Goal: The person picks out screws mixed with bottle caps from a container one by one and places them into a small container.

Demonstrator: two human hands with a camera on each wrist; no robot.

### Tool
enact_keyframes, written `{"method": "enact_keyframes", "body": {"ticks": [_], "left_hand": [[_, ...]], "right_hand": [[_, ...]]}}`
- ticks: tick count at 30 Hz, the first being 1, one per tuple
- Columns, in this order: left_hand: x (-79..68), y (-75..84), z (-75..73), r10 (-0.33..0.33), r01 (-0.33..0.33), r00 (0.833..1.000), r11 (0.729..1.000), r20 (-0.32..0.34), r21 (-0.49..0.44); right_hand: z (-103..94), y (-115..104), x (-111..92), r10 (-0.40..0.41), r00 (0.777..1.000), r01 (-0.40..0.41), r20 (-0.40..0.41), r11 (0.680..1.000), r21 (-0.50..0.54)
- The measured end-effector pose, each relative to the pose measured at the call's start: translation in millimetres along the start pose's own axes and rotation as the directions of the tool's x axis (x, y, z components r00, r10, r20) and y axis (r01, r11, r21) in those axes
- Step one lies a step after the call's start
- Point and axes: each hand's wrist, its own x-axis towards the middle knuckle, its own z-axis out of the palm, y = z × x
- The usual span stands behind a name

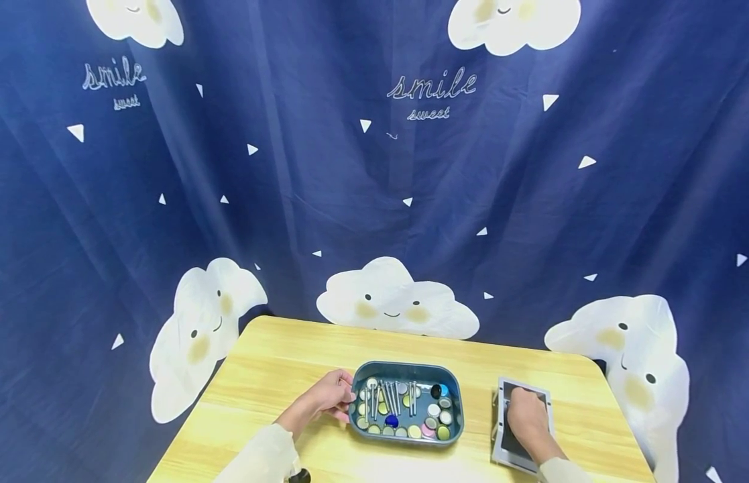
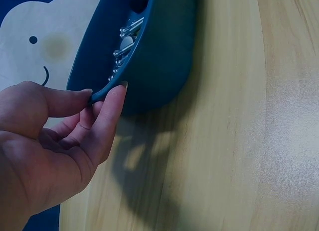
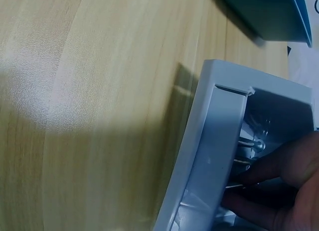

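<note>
At the left end of a dark teal tray (image 1: 401, 439), my left hand (image 1: 333, 394) pinches the rim between thumb and fingers, as the left wrist view also shows. Inside the tray lie several long metal bolts (image 1: 391, 397) and many round bottle caps (image 1: 434, 410) in white, yellow, green, pink and blue. My right hand (image 1: 527, 416) reaches down into a grey box (image 1: 499, 439) to the right of the tray. In the right wrist view its fingers (image 3: 249, 211) close around a thin metal bolt (image 3: 234, 186), mostly hidden by them. Other bolts (image 3: 249, 144) lie beside it in the box.
Both containers stand on a light wooden table (image 1: 277, 349), with a gap between them. A small black round object (image 1: 300, 476) shows by the left sleeve at the front. Behind the table hangs a dark blue curtain (image 1: 350, 201) with clouds.
</note>
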Motion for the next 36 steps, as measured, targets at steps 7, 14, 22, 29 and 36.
{"method": "enact_keyframes", "body": {"ticks": [7, 14, 22, 29, 36], "left_hand": [[1.4, -1.9, 0.1, 0.003, -0.003, 1.000, 1.000, 0.000, 0.000], [3.2, -0.8, -0.5, 0.004, -0.004, 1.000, 1.000, -0.002, -0.004], [3.0, -2.5, 0.5, 0.004, -0.004, 1.000, 1.000, -0.002, -0.005], [2.5, -3.3, 0.6, 0.008, -0.008, 1.000, 1.000, -0.002, -0.002], [-0.4, -0.9, 1.9, 0.007, -0.006, 1.000, 1.000, -0.010, 0.015]], "right_hand": [[-4.3, -2.6, -1.7, -0.025, 1.000, 0.025, 0.000, 1.000, -0.018], [-11.8, -2.1, -0.6, -0.097, 0.994, 0.095, -0.056, 0.995, -0.035], [-25.4, -7.8, -1.5, -0.088, 0.993, 0.089, -0.074, 0.996, 0.010], [-35.4, -11.9, -3.0, -0.133, 0.986, 0.132, -0.097, 0.991, -0.011], [-45.0, -17.5, -4.4, -0.155, 0.980, 0.152, -0.124, 0.988, -0.034]]}}
